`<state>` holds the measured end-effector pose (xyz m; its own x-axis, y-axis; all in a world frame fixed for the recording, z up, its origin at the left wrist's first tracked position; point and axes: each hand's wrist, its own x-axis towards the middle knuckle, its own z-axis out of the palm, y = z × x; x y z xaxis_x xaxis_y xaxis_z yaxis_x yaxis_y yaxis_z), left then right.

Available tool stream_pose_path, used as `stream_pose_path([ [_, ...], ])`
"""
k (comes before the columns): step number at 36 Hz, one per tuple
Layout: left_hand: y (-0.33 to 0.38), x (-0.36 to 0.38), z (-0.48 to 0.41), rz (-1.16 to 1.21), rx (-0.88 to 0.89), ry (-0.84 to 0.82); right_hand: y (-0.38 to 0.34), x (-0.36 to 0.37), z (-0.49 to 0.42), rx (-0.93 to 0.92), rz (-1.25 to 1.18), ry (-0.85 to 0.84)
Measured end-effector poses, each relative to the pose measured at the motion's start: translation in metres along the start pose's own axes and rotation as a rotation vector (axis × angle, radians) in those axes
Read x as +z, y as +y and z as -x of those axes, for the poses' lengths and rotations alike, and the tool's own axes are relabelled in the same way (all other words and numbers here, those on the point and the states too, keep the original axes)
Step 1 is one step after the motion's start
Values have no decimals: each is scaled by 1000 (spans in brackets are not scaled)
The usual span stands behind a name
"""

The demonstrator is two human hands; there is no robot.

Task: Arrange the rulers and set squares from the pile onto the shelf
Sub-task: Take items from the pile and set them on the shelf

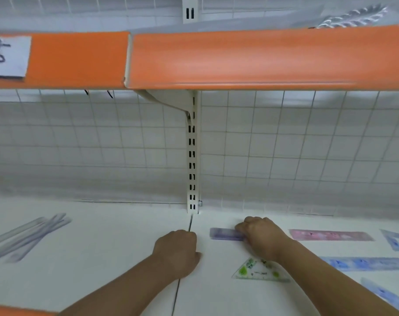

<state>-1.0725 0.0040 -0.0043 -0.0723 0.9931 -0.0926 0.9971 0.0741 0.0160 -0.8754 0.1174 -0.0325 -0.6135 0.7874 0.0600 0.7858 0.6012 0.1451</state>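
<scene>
Two hands rest on the white shelf point(98, 277). The right hand point(262, 238) curls its fingers over the right end of a purple ruler point(223, 233), which lies flat and crosswise near the back, just right of the seam point(175, 297). The left hand point(178, 249) is clenched, knuckles forward, on the seam just left of that ruler's free end and apart from it; nothing shows in its grasp.

A clear set square point(260, 270) with green print lies flat just in front of the right wrist. To the right, a translucent pink ruler point(330, 235) continues the purple one's line, with a small gap between them. A blue ruler point(364, 263) lies nearer, and a blue set square point(396, 240) is cut off by the frame's right edge. The pile point(27, 236) of clear, thin rulers lies blurred at far left, well apart from both hands, with bare shelf between.

Behind stands a wire grid point(285, 144) and a slotted post point(192, 156). An orange-edged upper shelf point(262, 58) overhangs.
</scene>
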Motion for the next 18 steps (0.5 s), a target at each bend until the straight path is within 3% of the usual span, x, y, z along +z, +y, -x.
stream_pose_path([
  [18, -1, 4, 3, -9, -61, -5, -5, -5, 1, -31, -36, 23],
])
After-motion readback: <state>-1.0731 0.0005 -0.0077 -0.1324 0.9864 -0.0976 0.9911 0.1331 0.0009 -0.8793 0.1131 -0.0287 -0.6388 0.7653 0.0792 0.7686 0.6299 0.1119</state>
